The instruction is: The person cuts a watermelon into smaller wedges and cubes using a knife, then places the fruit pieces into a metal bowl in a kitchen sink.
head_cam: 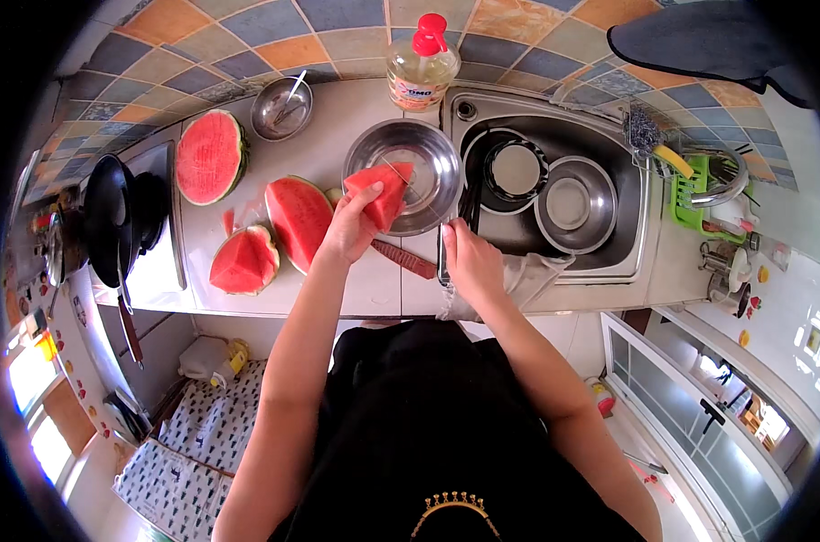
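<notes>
My left hand (352, 227) grips a wedge of watermelon flesh (387, 193) over the near left side of a steel bowl (435, 166). My right hand (474, 264) is closed at the bowl's near right edge. From it a thin metal utensil (429, 206) runs up and left across the bowl; its kind cannot be told. A narrow dark-red patterned object (406, 259) lies on the counter between my hands. Left of my left hand are a large watermelon piece (298, 220) and a smaller cut chunk (246, 261). A watermelon half (208, 157) rests farther back, cut face up.
A small steel bowl (274, 125) holding a utensil stands behind the fruit. An OMO pump bottle (421, 74) stands by the tiled wall. To the right, the sink (589, 267) holds steel bowls (603, 193). A thin cloth or bag (528, 274) drapes over its front edge. A black wok (108, 223) is left.
</notes>
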Motion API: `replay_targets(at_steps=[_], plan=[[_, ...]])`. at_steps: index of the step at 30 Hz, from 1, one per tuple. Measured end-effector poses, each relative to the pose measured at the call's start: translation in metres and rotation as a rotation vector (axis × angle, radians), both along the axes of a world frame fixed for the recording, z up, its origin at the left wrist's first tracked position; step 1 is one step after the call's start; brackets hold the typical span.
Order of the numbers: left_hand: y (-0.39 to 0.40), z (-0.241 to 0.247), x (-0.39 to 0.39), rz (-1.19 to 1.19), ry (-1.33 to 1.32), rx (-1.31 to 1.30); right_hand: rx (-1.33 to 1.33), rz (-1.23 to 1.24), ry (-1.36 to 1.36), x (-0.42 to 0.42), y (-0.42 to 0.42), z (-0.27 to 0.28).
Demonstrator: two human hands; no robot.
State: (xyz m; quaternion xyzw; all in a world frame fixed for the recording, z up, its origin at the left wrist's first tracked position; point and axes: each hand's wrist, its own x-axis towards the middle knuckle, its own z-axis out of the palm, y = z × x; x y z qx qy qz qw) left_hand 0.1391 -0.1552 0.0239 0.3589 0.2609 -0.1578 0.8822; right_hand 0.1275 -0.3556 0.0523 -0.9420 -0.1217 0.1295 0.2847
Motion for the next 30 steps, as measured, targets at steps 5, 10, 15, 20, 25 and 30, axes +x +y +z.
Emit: replay_targets(at_steps=[5, 10, 15, 20, 25, 30], plan=[[0.001, -0.006, 0.001, -0.017, 0.029, -0.046, -0.056, -0.021, 0.047, 0.002, 0.005, -0.004], [0.002, -0.017, 0.001, -0.003, 0.149, -0.063, -0.187, -0.095, 0.036, 0.005, 0.002, -0.012], [0.006, -0.018, 0.0, 0.057, 0.106, -0.118, -0.063, -0.039, 0.099, 0.001, -0.003, 0.003], [0.004, -0.016, 0.0, 0.065, 0.079, -0.14, -0.028, -0.029, 0.119, -0.006, 0.002, 0.014], [0.003, -0.01, 0.002, 0.008, 0.01, -0.126, -0.119, -0.012, 0.138, -0.008, 0.003, 0.01], [-0.004, -0.015, 0.001, -0.056, 0.034, -0.103, -0.172, -0.016, 0.162, -0.008, 0.008, -0.006]])
